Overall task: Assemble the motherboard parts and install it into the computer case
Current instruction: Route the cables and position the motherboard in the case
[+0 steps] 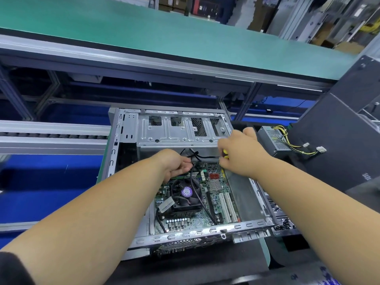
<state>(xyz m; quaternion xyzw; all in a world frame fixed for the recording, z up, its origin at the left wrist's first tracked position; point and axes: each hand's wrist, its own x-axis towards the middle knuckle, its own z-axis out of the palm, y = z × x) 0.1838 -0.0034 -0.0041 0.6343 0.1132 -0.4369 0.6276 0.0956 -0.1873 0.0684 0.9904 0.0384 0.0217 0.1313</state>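
Hands over the motherboard (207, 194) — left hand (174, 164) pinching black cable (192, 175); right hand (240, 155) around yellow-handled tool (225, 154).

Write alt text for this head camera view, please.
A person's two hands work inside an open silver metal computer case holding a green motherboard: the left hand holds black cables, the right hand grips a yellow-handled tool.

A single wide-angle view from the person's head looks forward and steeply down, close over the open silver sheet-metal computer case (181, 128), which fills the lower middle. Both bare forearms run in from the bottom corners. Straight lines bow toward the edges. Farther up, the long green-topped counter (144, 27) crosses the picture, with blurred shelving beyond it.
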